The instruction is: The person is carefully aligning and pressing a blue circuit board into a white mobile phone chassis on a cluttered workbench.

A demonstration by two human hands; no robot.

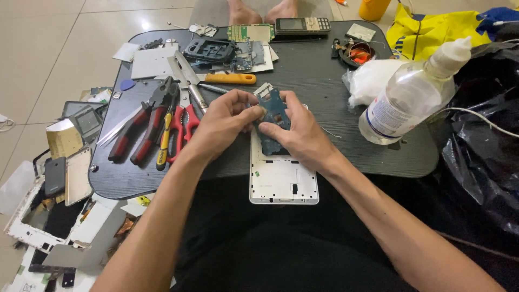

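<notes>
Both hands, left hand [224, 120] and right hand [296, 132], grip a blue circuit board [272, 111] above the white phone frame [283, 181]. Step: board being freed; steady lifting advised.

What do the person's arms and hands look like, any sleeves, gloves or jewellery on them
Both arms are bare from the bottom of the frame up to the wrists, with no sleeves showing. The left hand and right hand wear no gloves. No rings, watch or bracelets are visible, and no markings can be made out.
</notes>
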